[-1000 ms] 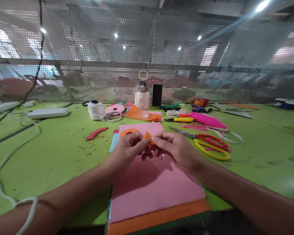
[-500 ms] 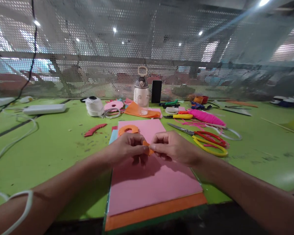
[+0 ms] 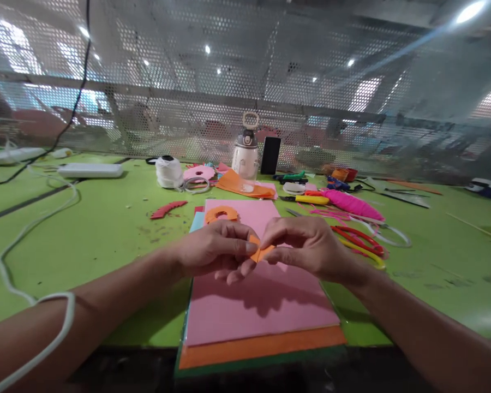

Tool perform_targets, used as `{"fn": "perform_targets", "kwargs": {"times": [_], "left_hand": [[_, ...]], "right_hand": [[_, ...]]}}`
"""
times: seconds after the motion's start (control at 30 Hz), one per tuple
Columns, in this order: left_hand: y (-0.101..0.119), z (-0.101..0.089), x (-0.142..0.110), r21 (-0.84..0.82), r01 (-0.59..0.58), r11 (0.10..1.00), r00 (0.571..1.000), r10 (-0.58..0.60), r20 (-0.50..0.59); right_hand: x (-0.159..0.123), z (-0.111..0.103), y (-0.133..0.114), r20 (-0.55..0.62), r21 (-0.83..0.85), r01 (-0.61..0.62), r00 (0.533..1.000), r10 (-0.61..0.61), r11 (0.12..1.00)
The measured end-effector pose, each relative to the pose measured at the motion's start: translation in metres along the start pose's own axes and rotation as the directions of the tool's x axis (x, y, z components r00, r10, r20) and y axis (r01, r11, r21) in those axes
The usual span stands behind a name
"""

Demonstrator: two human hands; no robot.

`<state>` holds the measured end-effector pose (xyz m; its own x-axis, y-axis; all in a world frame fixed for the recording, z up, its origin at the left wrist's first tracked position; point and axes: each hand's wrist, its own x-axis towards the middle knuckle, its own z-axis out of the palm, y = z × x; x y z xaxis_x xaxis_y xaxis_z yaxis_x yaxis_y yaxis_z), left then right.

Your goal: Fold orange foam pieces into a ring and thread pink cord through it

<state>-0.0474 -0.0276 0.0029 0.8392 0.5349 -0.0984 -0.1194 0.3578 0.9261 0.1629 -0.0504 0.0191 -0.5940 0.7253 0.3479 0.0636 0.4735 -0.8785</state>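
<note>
Both my hands meet above a stack of foam sheets, pink sheet [image 3: 262, 305] on top. My left hand [image 3: 215, 252] and my right hand [image 3: 311, 248] each pinch the same small orange foam piece [image 3: 260, 251] between thumb and fingers, holding it a little above the pink sheet. An orange foam ring [image 3: 221, 213] lies on the far end of the pink sheet, just beyond my left hand. Red and yellow scissors [image 3: 362, 243] lie on the green table right of my right hand, partly hidden by it.
Green table [image 3: 85, 240] with a white cord [image 3: 33, 229] looping at the left and over my left forearm. At the back stand a white bottle [image 3: 246, 155], dark phone [image 3: 270, 155], thread spool [image 3: 167, 171], pink yarn [image 3: 349, 203], yellow cutter [image 3: 306, 200], foam scraps. A mesh screen rises behind.
My hands stay joined on the orange piece and have turned it between the fingers. The view has shifted slightly, and my hands sit a little lower and right in the picture.
</note>
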Motion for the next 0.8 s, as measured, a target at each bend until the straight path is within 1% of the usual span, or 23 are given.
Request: {"fn": "perform_targets", "kwargs": {"times": [0.13,0.27,0.37,0.47,0.53,0.63,0.7,0.8], "left_hand": [[-0.005,0.005,0.001,0.053,0.036,0.998,0.998,-0.039,0.056],[-0.01,0.007,0.005,-0.005,-0.032,0.999,0.998,0.032,0.051],[-0.013,0.007,0.007,-0.024,-0.075,0.997,0.996,0.076,0.04],[-0.015,0.009,0.009,0.004,-0.102,0.995,0.995,0.102,-0.022],[-0.015,0.01,0.009,0.007,-0.109,0.994,0.993,0.11,-0.048],[-0.015,0.011,0.009,-0.015,-0.104,0.995,0.994,0.103,-0.035],[-0.014,0.01,0.008,-0.028,-0.079,0.996,0.997,0.078,-0.021],[-0.013,0.008,0.009,-0.048,-0.043,0.998,0.998,0.041,-0.039]], "right_hand": [[0.001,0.005,0.004,-0.031,0.014,-0.051,0.998,0.051,0.999],[0.003,0.006,0.008,-0.096,0.011,-0.078,0.992,0.079,0.997],[0.004,0.004,0.01,-0.127,0.009,-0.131,0.983,0.131,0.991],[0.005,0.003,0.013,-0.124,0.026,-0.199,0.972,0.2,0.98],[0.005,0.003,0.014,-0.125,0.041,-0.218,0.967,0.221,0.975],[0.007,0.002,0.015,-0.113,0.051,-0.223,0.967,0.227,0.974],[0.007,0.001,0.016,-0.091,0.045,-0.224,0.97,0.227,0.974],[0.008,0.0,0.019,-0.082,0.032,-0.21,0.974,0.212,0.977]]}}
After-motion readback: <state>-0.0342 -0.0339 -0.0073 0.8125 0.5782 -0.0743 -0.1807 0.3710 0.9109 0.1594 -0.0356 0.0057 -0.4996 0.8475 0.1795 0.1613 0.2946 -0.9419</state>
